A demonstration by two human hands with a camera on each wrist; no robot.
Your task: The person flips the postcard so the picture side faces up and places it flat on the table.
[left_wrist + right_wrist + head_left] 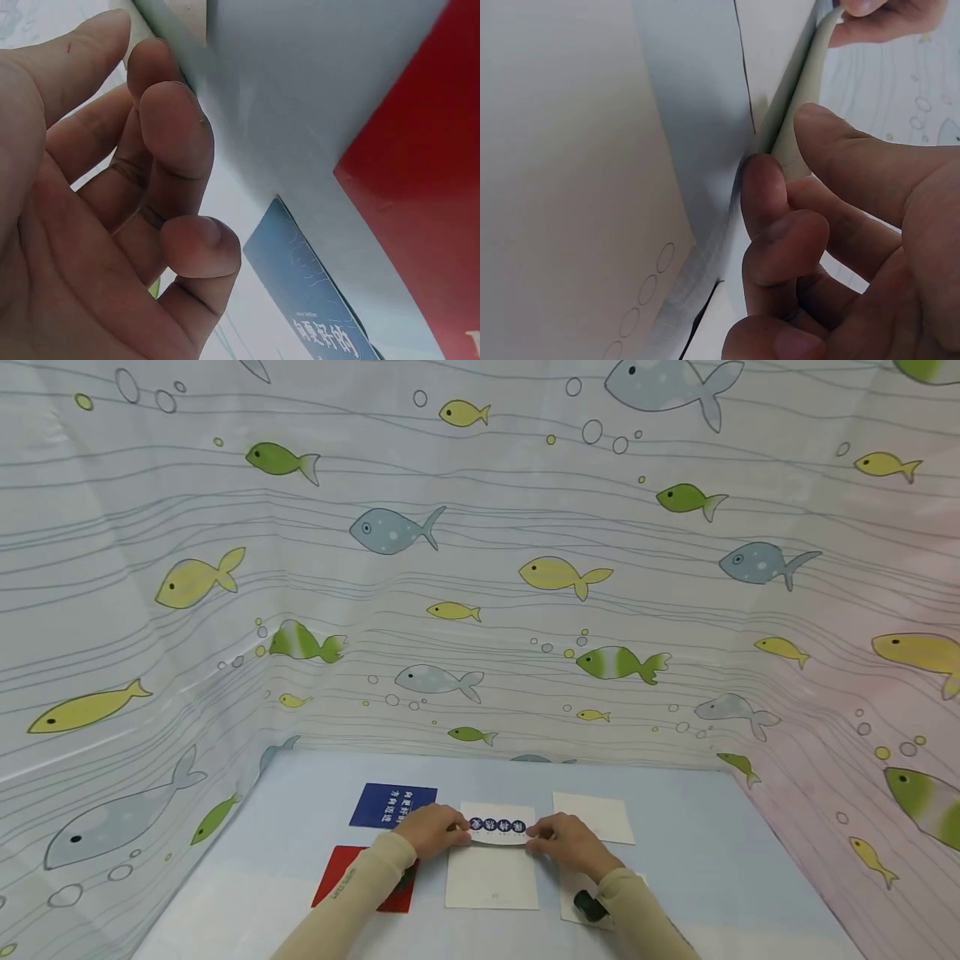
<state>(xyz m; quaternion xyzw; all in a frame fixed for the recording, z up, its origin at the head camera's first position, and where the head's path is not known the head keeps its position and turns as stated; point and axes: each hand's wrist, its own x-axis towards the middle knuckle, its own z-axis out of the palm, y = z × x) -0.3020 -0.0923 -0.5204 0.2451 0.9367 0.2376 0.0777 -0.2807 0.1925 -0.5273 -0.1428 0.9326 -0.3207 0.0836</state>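
A whitish sheet (498,837) with a row of dark blue circles bearing white characters is held between both hands, its near edge bowed up off the table. At its left end, my left hand (433,832) pinches it between thumb and fingertips. The right hand (576,845) pinches the opposite end in the same way. In the right wrist view the sheet (807,90) curves between the two hands, with its far end at the left hand's fingers. Only a small bit of it shows beyond the thumb in the left wrist view. Directly below lies a plain white card (491,878).
A blue card (373,804) with white characters lies at left, partly behind the left hand. Nearer is a red card (336,867), partly under the forearm. White cards lie at right, one farther back (592,817). A fish-patterned curtain (510,635) surrounds the pale table (697,852).
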